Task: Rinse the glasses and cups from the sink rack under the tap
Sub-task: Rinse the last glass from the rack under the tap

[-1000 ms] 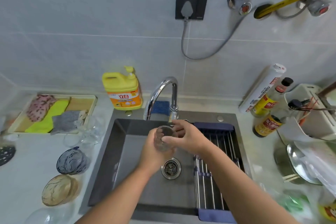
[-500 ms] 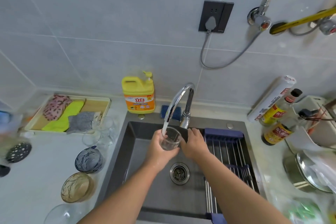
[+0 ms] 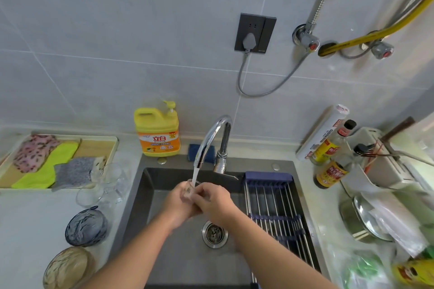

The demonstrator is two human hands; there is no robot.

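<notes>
Now left hand (image 3: 175,203) and right hand (image 3: 215,202) clasp the glass (image 3: 187,191) under the tap (image 3: 211,138), best turn it so water (image 3: 195,175) reaches every side.

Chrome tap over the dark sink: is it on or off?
On. Water streams from the curved chrome tap into the small clear glass held by the left hand and right hand.

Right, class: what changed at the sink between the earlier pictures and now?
Water, off a second ago, now runs from the tap into the glass. The right hand let go of the tap and returned to grip the glass. The left hand kept holding the glass; the sink rack stayed put.
</notes>
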